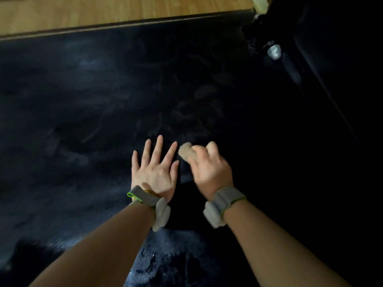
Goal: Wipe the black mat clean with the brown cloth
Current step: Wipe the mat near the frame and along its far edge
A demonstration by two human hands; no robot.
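Our left hand (154,172) lies flat on the black mat (103,96), fingers (158,148) spread wide — our right hand (209,166) grips the bunched brown cloth (185,151) just beside it.

A single head-worn wide-angle camera looks forward and steeply down, close above the black mat (103,100) and both forearms.

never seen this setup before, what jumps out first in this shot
Two bare hands at centre stand out against the black mat: the left hand lies flat with fingers spread, and just beside it the right hand grips a bunched brown cloth. Pale dusty smears show across the mat, and a strip of wood floor runs along the top edge.
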